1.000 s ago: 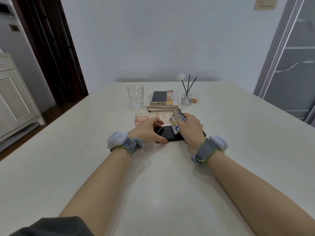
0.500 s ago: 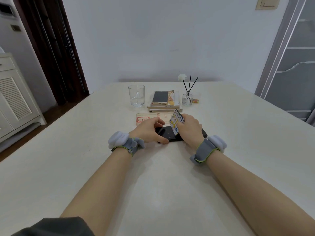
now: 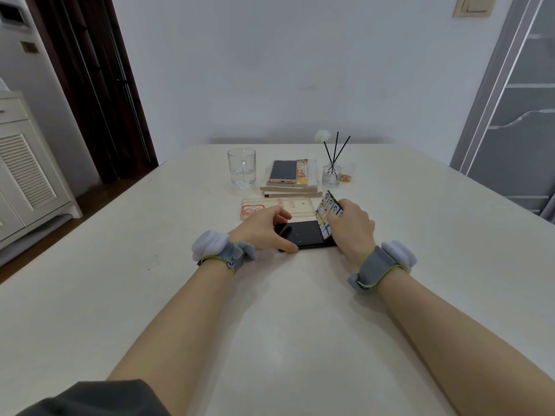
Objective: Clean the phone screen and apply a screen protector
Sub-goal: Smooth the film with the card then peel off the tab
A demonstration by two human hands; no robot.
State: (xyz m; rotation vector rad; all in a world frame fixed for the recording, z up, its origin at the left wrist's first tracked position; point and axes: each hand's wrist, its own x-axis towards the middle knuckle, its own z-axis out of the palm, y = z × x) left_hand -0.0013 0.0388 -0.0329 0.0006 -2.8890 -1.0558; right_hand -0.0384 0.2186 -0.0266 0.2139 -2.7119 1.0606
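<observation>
A black phone [image 3: 304, 234] lies flat, screen up, on the cream table [image 3: 270, 310] between my hands. My left hand [image 3: 264, 228] holds its left end, thumb along the near edge and fingers curled over the far edge. My right hand [image 3: 351, 228] grips a printed card [image 3: 326, 213] with small pictures, standing it tilted on edge on the right part of the screen. The phone's right end is hidden under that hand.
Just beyond the phone lies a clear phone case [image 3: 279, 207] with a red camera ring. Farther back stand a glass mug [image 3: 241, 168], a second phone [image 3: 283, 171] on stacked booklets, and a reed diffuser [image 3: 331, 172]. A white cabinet [image 3: 24, 181] stands left.
My right hand has slid the card a little to the right along the screen. My left hand has kept its hold on the phone.
</observation>
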